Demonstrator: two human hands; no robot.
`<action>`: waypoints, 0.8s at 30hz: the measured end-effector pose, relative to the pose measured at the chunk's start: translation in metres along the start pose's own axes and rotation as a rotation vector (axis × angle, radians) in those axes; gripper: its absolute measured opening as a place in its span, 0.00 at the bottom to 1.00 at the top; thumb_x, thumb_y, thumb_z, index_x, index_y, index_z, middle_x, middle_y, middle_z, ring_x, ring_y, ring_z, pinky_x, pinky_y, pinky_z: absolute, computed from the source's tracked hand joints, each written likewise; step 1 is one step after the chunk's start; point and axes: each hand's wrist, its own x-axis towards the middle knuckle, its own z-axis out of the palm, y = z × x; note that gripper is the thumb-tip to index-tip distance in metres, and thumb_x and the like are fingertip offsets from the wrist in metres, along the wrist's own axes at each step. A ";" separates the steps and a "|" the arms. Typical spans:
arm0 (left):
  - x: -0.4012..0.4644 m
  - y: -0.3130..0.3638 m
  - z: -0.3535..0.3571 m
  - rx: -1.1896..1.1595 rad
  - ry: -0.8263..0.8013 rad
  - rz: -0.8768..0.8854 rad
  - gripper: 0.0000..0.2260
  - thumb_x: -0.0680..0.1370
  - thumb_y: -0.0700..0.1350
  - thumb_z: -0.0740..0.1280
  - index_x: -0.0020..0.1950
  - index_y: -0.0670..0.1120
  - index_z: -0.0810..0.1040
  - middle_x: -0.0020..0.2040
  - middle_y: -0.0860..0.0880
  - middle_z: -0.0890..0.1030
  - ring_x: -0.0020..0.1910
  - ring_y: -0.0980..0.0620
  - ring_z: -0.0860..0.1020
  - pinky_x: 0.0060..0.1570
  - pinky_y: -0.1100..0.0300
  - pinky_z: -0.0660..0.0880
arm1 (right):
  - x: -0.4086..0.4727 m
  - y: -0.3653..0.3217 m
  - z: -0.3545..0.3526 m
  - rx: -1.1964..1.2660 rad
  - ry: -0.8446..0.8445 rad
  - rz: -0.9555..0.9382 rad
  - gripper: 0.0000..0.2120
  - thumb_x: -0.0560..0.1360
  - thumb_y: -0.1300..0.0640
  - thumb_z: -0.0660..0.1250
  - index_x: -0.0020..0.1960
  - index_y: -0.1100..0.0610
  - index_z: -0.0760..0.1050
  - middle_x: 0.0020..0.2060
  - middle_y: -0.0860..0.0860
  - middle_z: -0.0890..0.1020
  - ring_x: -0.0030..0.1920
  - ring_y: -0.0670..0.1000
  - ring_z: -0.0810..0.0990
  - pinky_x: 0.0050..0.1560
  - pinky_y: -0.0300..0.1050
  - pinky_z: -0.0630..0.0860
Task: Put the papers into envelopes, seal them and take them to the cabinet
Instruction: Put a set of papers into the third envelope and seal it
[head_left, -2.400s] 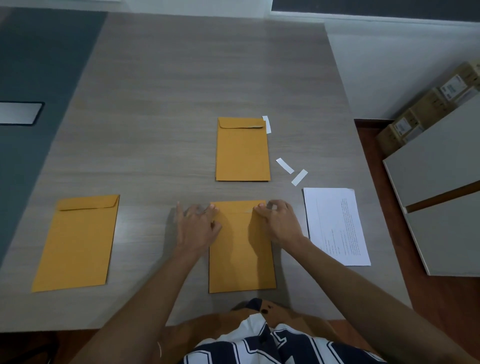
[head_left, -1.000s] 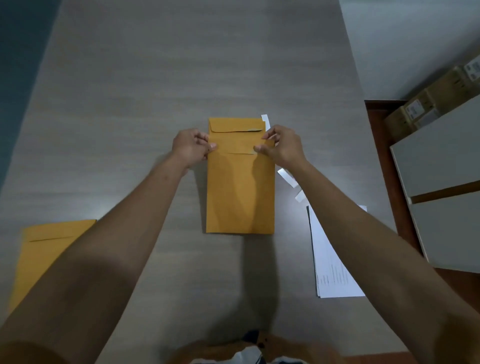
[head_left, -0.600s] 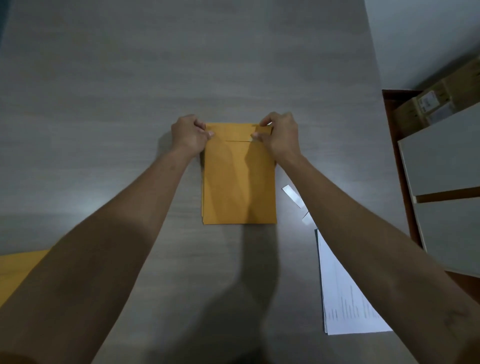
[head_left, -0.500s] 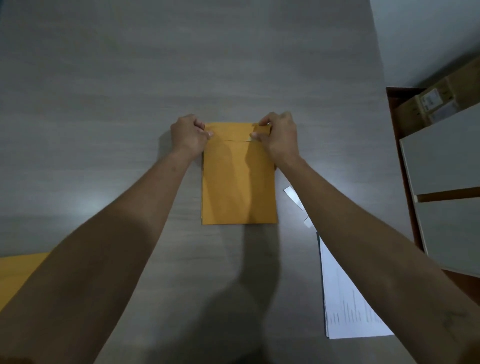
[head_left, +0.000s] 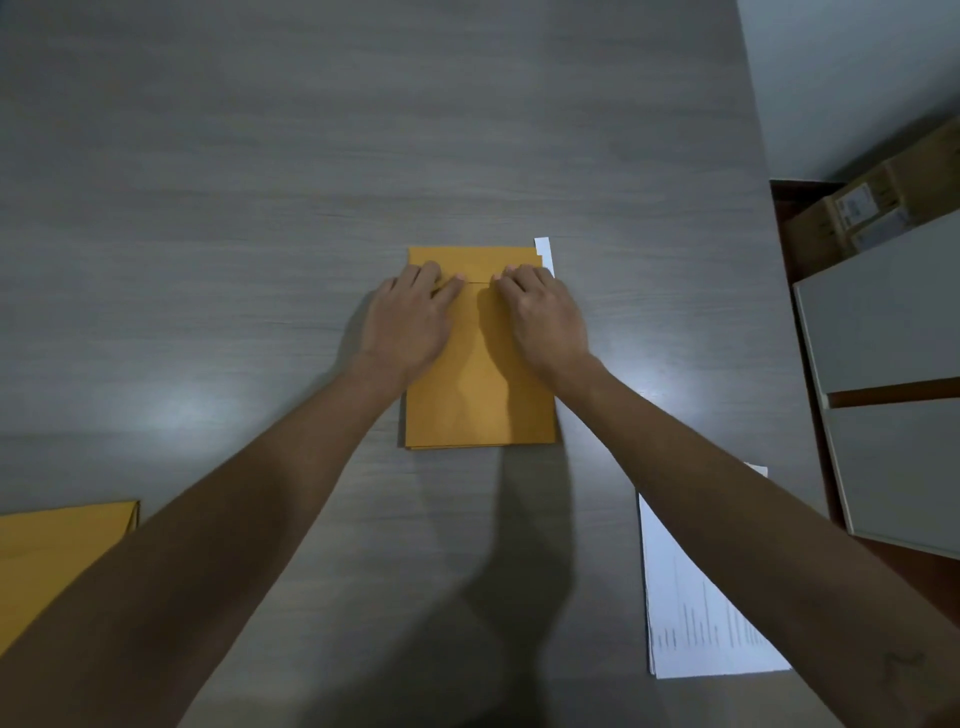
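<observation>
Two yellow envelopes (head_left: 480, 395) lie stacked flat in the middle of the grey table (head_left: 260, 182), flaps at the far end. My left hand (head_left: 410, 325) rests flat on the stack's left side, fingertips on the flap edge. My right hand (head_left: 543, 317) presses flat on the right side, fingertips at the same flap line. A third yellow envelope (head_left: 47, 561) lies at the near left. White printed papers (head_left: 696, 618) lie at the near right, partly under my right forearm.
A white paper strip (head_left: 545, 254) pokes out beside the stack's far right corner. Right of the table stand a grey cabinet (head_left: 883, 374) and cardboard boxes (head_left: 862, 213) on the floor.
I carried the near envelope forward and laid it on top of the far one. My hands went from pinching its top corners to lying flat on it.
</observation>
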 end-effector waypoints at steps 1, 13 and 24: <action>-0.003 0.002 0.000 0.024 -0.017 -0.005 0.21 0.78 0.46 0.59 0.71 0.46 0.71 0.60 0.43 0.75 0.58 0.43 0.74 0.53 0.49 0.71 | -0.004 0.001 -0.001 -0.001 -0.041 -0.012 0.18 0.76 0.69 0.63 0.64 0.62 0.75 0.60 0.59 0.79 0.62 0.60 0.76 0.62 0.53 0.73; -0.006 0.019 -0.021 0.017 -0.233 -0.114 0.26 0.80 0.54 0.56 0.77 0.47 0.61 0.70 0.46 0.67 0.69 0.46 0.65 0.62 0.49 0.68 | -0.007 -0.006 -0.020 -0.169 -0.294 0.038 0.24 0.83 0.58 0.51 0.78 0.55 0.55 0.77 0.51 0.60 0.76 0.55 0.57 0.74 0.54 0.57; -0.022 0.014 -0.055 -0.237 -0.246 -0.254 0.24 0.81 0.48 0.61 0.74 0.40 0.65 0.78 0.43 0.59 0.77 0.45 0.56 0.74 0.48 0.58 | -0.005 -0.027 -0.051 -0.117 -0.436 0.149 0.34 0.77 0.67 0.63 0.78 0.54 0.54 0.79 0.51 0.52 0.77 0.56 0.54 0.74 0.56 0.61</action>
